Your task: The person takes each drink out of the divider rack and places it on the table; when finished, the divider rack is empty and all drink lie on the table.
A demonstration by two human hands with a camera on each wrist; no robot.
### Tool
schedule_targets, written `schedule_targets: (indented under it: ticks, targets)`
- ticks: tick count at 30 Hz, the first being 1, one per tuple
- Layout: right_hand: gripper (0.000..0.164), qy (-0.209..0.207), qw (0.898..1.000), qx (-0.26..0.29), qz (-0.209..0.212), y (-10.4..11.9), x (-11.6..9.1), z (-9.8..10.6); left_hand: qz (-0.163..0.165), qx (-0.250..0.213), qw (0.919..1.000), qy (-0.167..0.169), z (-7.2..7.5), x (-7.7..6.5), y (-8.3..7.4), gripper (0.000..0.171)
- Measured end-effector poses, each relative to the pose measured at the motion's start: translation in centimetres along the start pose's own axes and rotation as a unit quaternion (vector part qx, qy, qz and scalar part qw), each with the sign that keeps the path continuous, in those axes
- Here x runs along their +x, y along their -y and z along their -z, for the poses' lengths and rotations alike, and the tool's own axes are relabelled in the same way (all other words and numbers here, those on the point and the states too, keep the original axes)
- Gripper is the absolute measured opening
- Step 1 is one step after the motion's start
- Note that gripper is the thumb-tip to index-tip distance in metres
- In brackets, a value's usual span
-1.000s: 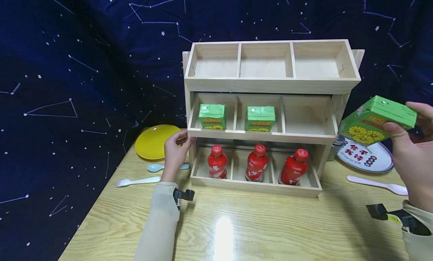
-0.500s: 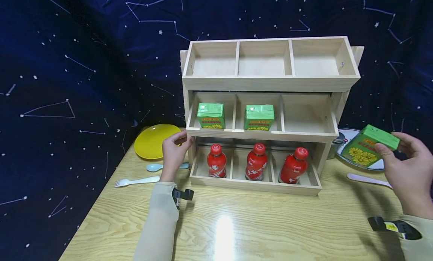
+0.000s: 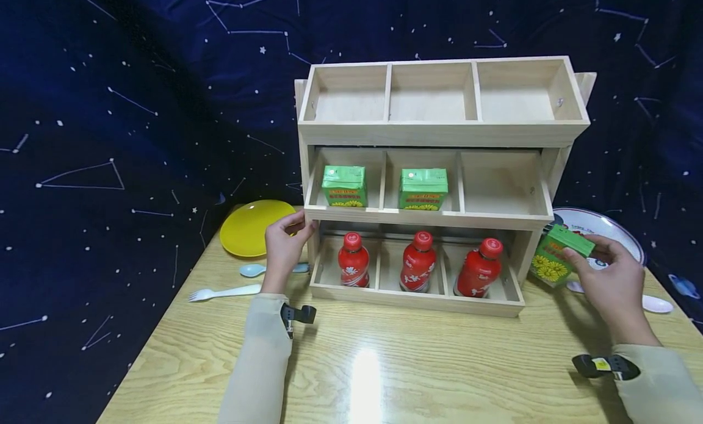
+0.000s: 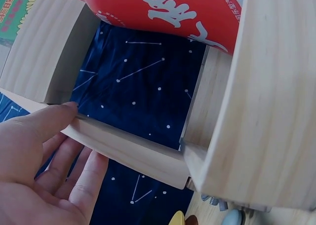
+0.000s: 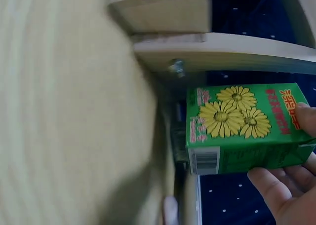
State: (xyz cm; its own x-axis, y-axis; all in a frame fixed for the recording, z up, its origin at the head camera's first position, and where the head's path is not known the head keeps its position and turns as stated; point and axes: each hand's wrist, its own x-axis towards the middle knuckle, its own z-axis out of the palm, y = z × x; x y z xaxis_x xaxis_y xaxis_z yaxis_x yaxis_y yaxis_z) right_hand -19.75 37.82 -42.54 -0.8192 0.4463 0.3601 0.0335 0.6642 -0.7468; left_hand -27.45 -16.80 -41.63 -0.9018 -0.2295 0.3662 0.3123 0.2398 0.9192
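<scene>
My right hand (image 3: 614,287) grips a green drink carton (image 3: 551,259) with yellow flowers printed on it, just right of the wooden rack's lower end. In the right wrist view, the thumb lies on the front of the carton (image 5: 242,121) and the fingers on its side. My left hand (image 3: 285,247) pinches the left upright of the three-tier wooden rack (image 3: 439,135); in the left wrist view, thumb and fingers are on either side of that upright (image 4: 128,148). Two matching cartons stand in the middle tier, the left one (image 3: 345,186) and the centre one (image 3: 423,189).
Red bottles (image 3: 417,262) stand in the bottom tier's compartments. Left of the rack are a yellow plate (image 3: 252,229), a blue spoon (image 3: 252,270) and a white fork (image 3: 222,292). A patterned plate (image 3: 620,235) and a pale spoon (image 3: 656,304) lie at the right, partly behind my right hand.
My right hand has carried the green carton down and left, from above the patterned plate to beside the rack's lower right. My left hand keeps its place on the upright.
</scene>
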Motion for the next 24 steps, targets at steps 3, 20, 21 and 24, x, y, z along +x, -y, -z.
schedule_targets:
  ticks: [3, 20, 21, 24]
  targets:
    - [0.058, 0.011, 1.000, -0.012, 0.009, -0.5, -0.3, -0.6, 0.006, -0.002, 1.0000, 0.005, 0.0, 0.0, 0.0, 0.037]
    - [0.063, 0.071, 0.997, 0.016, 0.028, -0.8, -0.3, -0.6, 0.016, -0.001, 0.9999, 0.001, 0.1, 0.1, -0.1, 0.037]
    - [0.062, 0.064, 0.998, 0.019, 0.022, -0.5, -0.4, -0.3, 0.016, 0.000, 0.9999, 0.000, 0.1, 0.0, -0.1, 0.037]
    - [0.055, 0.024, 0.999, 0.037, 0.006, 1.0, -0.8, 0.4, 0.016, -0.001, 0.9999, 0.000, 0.1, -0.1, -0.1, 0.037]
